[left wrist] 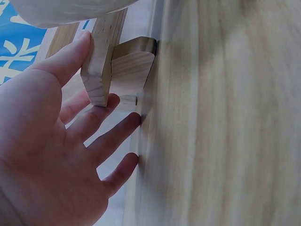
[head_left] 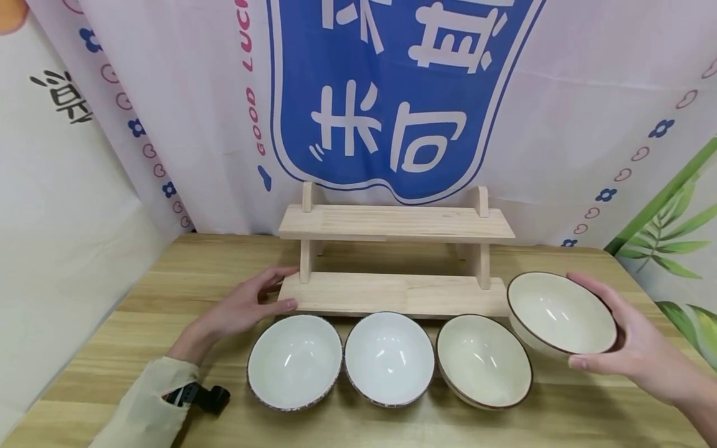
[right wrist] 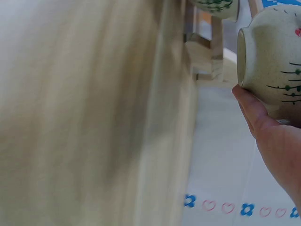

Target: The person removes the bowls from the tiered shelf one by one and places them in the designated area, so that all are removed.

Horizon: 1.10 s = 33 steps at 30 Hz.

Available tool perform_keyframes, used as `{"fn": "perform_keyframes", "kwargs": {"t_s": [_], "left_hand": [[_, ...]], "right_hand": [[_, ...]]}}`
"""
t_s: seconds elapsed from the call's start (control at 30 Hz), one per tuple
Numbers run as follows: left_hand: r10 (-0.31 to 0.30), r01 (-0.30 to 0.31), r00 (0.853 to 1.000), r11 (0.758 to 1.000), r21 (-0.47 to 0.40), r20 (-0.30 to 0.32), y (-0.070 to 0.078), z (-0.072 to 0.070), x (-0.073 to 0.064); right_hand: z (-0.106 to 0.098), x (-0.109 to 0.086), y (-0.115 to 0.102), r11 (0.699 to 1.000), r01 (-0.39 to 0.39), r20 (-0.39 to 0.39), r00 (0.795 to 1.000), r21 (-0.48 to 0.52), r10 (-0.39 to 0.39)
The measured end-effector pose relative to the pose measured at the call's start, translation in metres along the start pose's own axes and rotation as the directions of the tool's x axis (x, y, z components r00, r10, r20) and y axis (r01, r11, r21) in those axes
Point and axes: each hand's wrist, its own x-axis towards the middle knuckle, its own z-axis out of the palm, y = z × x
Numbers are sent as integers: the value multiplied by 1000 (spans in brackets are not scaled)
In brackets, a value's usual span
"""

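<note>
In the head view, my right hand (head_left: 638, 342) holds a cream bowl (head_left: 562, 311) with a brown rim, tilted and raised off the table at the right. Dark branch-like lines mark its outside in the right wrist view. My left hand (head_left: 238, 308) grips the left end of a two-tier wooden shelf (head_left: 392, 292). The left wrist view has the thumb on one side of the lower board (left wrist: 99, 66) and fingers on the other. Before the shelf stand two white bowls (head_left: 295, 361), (head_left: 389, 358) and another cream bowl (head_left: 484, 361), side by side.
The wood-grain table (head_left: 224, 261) ends at a printed curtain (head_left: 196, 93) behind the shelf. The shelf's upper tier (head_left: 403, 222) stands above and behind the lower one. A dark strap device (head_left: 210, 398) sits at the left wrist.
</note>
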Motion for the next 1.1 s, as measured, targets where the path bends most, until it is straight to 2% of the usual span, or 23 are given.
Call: {"fn": "perform_keyframes", "kwargs": {"t_s": [0.17,0.33,0.9,1.0,1.1], "left_hand": [[-2,2,1000,1000,7,1,0,1,0],[5,-5,1000,1000,12,2,0,1,-2],[4,-4,1000,999,36,-8,1,0,1],[5,-5,1000,999,36,-7,2,0,0],[3,-3,1000,999,33,-10,2,0,-2]], "right_hand": [[-5,-18,12,998,-37,-11,999,-59,36],[-10,-29,23,990,-30,-3,1000,-141,30],[-14,-46,41,947,-56,13,998,-318,63],[-14,-48,43,945,-43,13,999,-323,50],[-13,-49,45,958,-17,21,999,-285,24]]}}
